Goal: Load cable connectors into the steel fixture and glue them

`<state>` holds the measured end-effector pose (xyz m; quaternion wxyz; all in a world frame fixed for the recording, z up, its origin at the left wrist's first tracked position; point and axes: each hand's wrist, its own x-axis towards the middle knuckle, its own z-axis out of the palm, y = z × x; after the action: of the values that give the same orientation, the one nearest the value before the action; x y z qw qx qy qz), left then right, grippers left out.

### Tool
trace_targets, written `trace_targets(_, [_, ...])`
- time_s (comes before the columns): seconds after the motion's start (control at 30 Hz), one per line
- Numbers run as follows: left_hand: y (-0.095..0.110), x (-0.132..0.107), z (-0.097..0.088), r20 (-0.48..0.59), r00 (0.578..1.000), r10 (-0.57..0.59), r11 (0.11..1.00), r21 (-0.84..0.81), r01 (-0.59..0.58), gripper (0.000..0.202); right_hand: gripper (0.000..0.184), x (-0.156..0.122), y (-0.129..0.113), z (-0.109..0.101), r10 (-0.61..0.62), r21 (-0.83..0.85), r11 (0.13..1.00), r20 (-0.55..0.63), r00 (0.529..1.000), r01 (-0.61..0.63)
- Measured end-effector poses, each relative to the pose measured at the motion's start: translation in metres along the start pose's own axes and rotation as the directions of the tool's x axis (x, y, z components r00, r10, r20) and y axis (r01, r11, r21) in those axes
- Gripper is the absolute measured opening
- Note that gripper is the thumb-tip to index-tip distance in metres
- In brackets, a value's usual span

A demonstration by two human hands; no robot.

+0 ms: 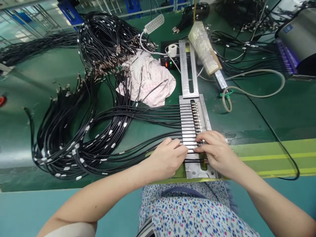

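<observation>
Black cable is pinched by left hand on metal fixture, connectors at 3 o'clock straddled by right hand, fingers parted.

So the place is pretty green: the bench top runs well past the fingers on both sides, shiny with pale glare off to their left, plus a yellow-green strip along the near edge to their right and teal floor below that edge. Way ahead and left of the fingers there's metal tube racking with blue panels, kinda blurry. Beyond the fingers a little lamp leans in on a bendy neck, and far off to their right a grey machine has a purple glow along its side.
</observation>
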<state>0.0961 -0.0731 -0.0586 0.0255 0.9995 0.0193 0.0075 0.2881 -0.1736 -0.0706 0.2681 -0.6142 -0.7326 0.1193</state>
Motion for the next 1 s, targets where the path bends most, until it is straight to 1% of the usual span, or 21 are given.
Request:
trace_targets(0.07, [0.002,-0.001,0.000,0.003,1.000,-0.009,0.999,0.037,0.009,0.019,0.039,0.003,-0.002,0.001,-0.004,-0.023,1.000,0.001,1.000,0.004])
trace_targets(0.13, [0.005,-0.005,0.004,-0.022,0.998,-0.052,0.997,0.062,0.053,0.023,0.038,0.002,-0.002,0.002,-0.023,-0.045,0.999,-0.005,1.000,0.023])
trace_targets(0.2, [0.008,-0.010,0.010,-0.083,0.993,-0.084,0.993,0.075,0.091,0.025,0.037,-0.002,0.002,0.003,-0.070,-0.034,0.997,-0.020,0.997,0.070])
trace_targets(0.27, [0.009,-0.014,0.017,-0.158,0.981,-0.112,0.989,0.074,0.125,0.023,0.040,-0.010,0.007,0.001,-0.105,0.042,0.993,-0.046,0.993,0.107])
trace_targets(0.3, [0.010,-0.015,0.020,-0.188,0.973,-0.131,0.987,0.070,0.146,0.021,0.041,-0.015,0.009,0.000,-0.089,0.098,0.991,-0.071,0.993,0.096])
trace_targets(0.37, [0.011,-0.015,0.022,-0.203,0.963,-0.178,0.979,0.064,0.195,0.016,0.041,-0.025,0.013,-0.005,0.026,0.208,0.978,-0.151,0.988,0.006])
trace_targets(0.43, [0.011,-0.012,0.019,-0.173,0.963,-0.208,0.972,0.071,0.223,0.014,0.037,-0.034,0.015,-0.010,0.172,0.273,0.956,-0.230,0.958,-0.106])
trace_targets(0.5, [0.012,-0.008,0.014,-0.132,0.968,-0.213,0.971,0.078,0.224,0.015,0.035,-0.039,0.014,-0.013,0.237,0.289,0.945,-0.273,0.933,-0.155])
trace_targets(0.57, [0.013,-0.004,0.008,-0.116,0.970,-0.215,0.972,0.073,0.224,0.016,0.034,-0.042,0.012,-0.013,0.225,0.279,0.949,-0.275,0.935,-0.147])
trace_targets(0.67, [0.014,-0.001,0.001,-0.091,0.965,-0.245,0.968,0.039,0.250,0.013,0.034,-0.044,0.008,-0.013,0.163,0.250,0.964,-0.272,0.948,-0.094])
trace_targets(0.77, [0.016,0.000,-0.003,-0.016,0.970,-0.241,0.970,0.016,0.241,0.014,0.034,-0.046,0.005,-0.014,0.124,0.216,0.974,-0.276,0.953,-0.064])
trace_targets(0.87, [0.017,0.002,-0.008,0.047,0.975,-0.216,0.976,0.017,0.216,0.016,0.035,-0.048,0.004,-0.016,0.102,0.174,0.983,-0.250,0.963,-0.059])
trace_targets(1.0, [0.017,0.005,-0.015,0.066,0.973,-0.221,0.975,0.044,0.219,0.014,0.036,-0.048,0.001,-0.019,0.040,0.119,0.993,-0.221,0.974,-0.014])
